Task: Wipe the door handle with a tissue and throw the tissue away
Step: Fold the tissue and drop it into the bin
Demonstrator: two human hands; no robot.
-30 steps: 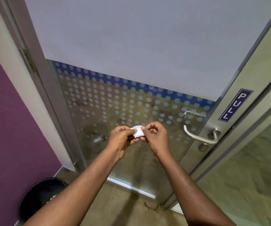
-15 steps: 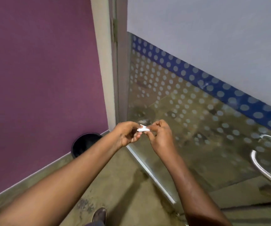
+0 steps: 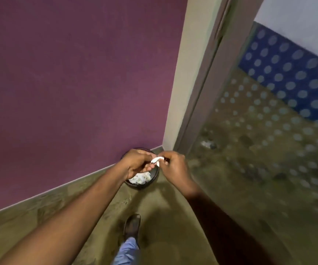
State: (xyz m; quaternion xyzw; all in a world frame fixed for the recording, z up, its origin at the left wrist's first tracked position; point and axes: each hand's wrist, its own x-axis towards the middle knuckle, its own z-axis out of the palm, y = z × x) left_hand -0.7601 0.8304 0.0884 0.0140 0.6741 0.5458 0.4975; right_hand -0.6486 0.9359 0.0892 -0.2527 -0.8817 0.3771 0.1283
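A small crumpled white tissue is pinched between the fingertips of both hands. My left hand and my right hand hold it directly above a black round bin on the floor in the corner. The bin holds white crumpled paper, and my left hand covers part of its rim. The door handle is out of view.
A purple wall fills the left side. The cream door frame and the glass door with its dotted film stand on the right. My shoe and trouser leg are on the brown floor below.
The view has swung left, away from the door handle and onto the bin. Both hands, still holding the tissue, now sit over the bin.
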